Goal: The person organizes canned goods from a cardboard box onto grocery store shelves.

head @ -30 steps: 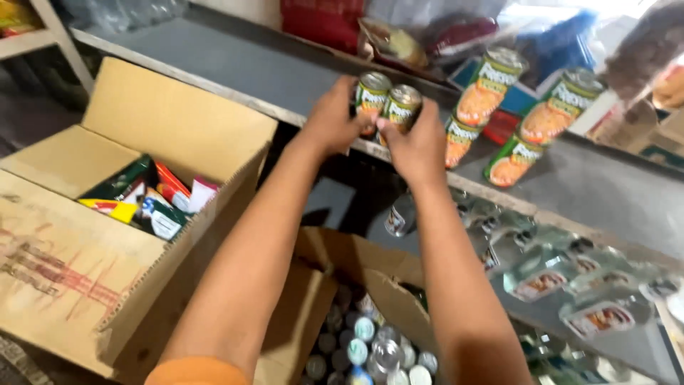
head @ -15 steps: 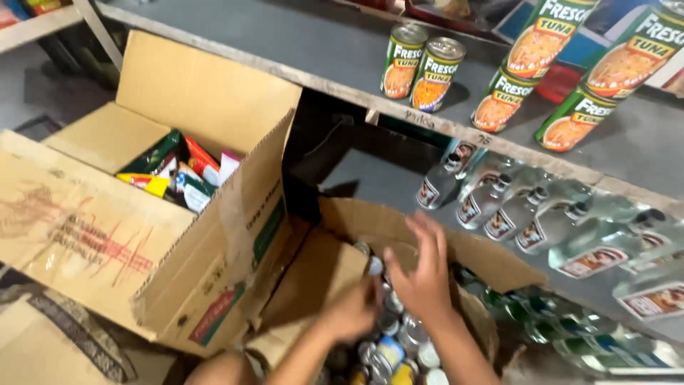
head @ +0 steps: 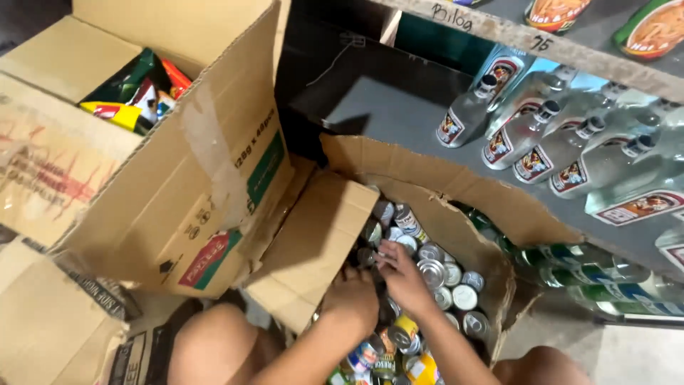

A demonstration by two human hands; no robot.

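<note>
Both your hands are down in the near box (head: 456,214) of cans (head: 434,274), so you're at the picking step. Your left hand (head: 354,298) curls over cans; your right hand (head: 402,274) spreads on them; whether either grips one I cannot tell. Next calls for firm grasps before lifting.

Both hands, left hand (head: 354,298) beside right hand (head: 402,278), rest among cans (head: 434,272) inside the near open box (head: 456,207). A larger box (head: 214,178) holding packets (head: 135,89) stands left. Bottles (head: 541,139) lie on the shelf (head: 399,107) far right.
</note>
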